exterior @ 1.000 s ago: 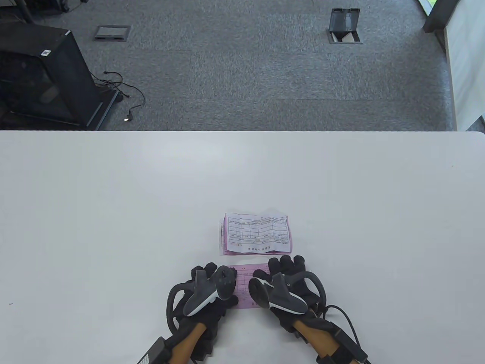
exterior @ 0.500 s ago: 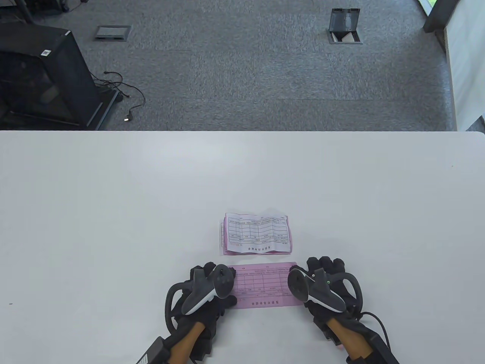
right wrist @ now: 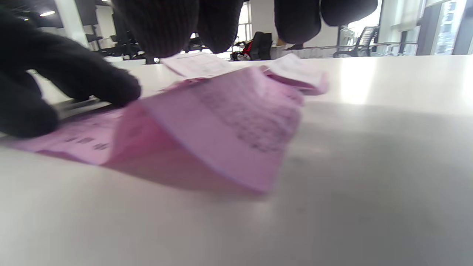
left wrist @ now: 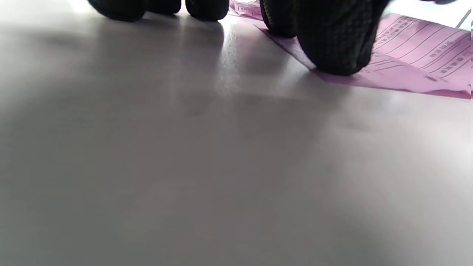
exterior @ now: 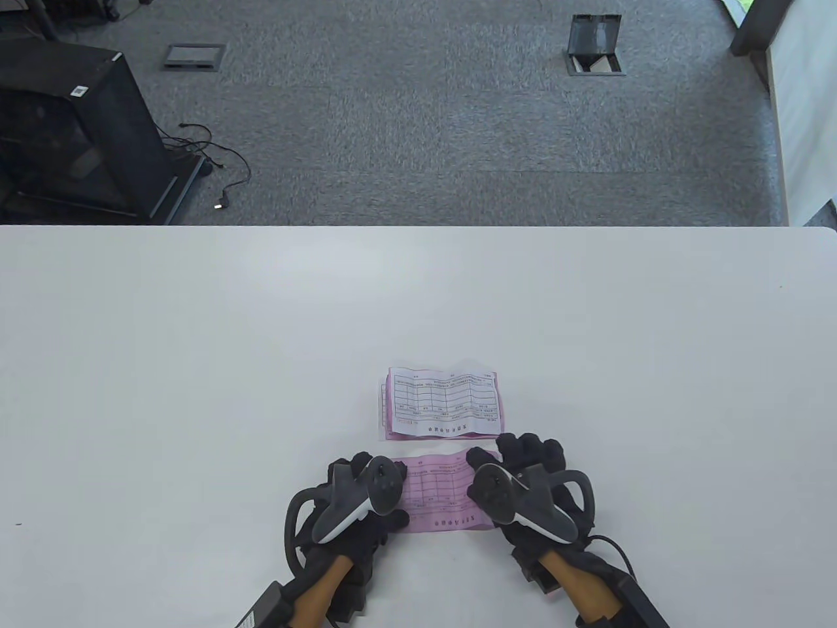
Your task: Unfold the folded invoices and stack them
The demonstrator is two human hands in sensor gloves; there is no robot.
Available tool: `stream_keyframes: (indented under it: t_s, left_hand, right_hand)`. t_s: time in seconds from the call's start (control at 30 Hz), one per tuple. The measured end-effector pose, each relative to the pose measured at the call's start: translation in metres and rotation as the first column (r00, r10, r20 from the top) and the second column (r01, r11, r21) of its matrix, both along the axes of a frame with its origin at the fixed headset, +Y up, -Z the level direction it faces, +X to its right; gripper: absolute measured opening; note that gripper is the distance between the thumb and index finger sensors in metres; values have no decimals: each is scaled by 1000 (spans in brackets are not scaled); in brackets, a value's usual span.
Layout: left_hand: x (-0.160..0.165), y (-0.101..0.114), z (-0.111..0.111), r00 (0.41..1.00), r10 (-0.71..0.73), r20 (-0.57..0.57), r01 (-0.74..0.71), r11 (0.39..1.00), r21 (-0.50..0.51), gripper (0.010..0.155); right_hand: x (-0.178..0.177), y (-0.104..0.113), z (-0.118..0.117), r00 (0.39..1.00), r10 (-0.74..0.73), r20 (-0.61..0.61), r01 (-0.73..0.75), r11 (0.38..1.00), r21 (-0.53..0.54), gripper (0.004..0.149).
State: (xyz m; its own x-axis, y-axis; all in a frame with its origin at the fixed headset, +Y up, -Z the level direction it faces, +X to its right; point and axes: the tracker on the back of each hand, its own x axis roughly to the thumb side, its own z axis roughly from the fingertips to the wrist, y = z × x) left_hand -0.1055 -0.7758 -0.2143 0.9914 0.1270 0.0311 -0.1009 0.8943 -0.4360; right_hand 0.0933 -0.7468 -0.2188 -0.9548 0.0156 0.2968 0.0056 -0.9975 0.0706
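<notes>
- Step in hand, as judged: flattening one pink invoice (exterior: 439, 498) at the near edge of the desk (exterior: 196, 366); unfolded but not flat; right half humped up off the desk in the right wrist view; not yet stacked
- left hand (exterior: 353, 507) lay on the sheet's left end; fingertips (left wrist: 334, 55) pressed straight down on the paper, pinning it; nothing gripped
- right hand (exterior: 523, 484) was over the sheet's right end; fingers hung above the raised paper, thumb (right wrist: 74, 79) on or just over it; whether it pinched the sheet, I could not tell
- stack (exterior: 444, 404) of opened invoices sat just beyond the pink sheet, white one on top, edges wavy
- Next move probably called for smoothing the hump flat, then lifting the sheet onto the stack, edges squared; thin paper could slide or refold
</notes>
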Motion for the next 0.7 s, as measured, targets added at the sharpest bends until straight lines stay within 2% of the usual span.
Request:
stream_keyframes:
  t_s: [0.13,0.3,0.53,0.7]
  left_hand:
    - [0,0,0,1000,0,1,0,1000,0,73]
    - [0,0,0,1000,0,1,0,1000,0,73]
    - [0,1,0,1000,3,1,-3,1000,-4,73]
    - [-1,1,1,1000,3,0,-3,1000,-4,73]
  right_hand:
    - [-34,-7,1,997,43,-68,-45,999,-18,56]
    - [-58,-20,-1,985,136,-104,-140,990,-28,59]
    - [-54,-28,1,983,153,-103,-158,987,-41,60]
    - [-35,-26,0,985,159,-66,-162,986,-45,59]
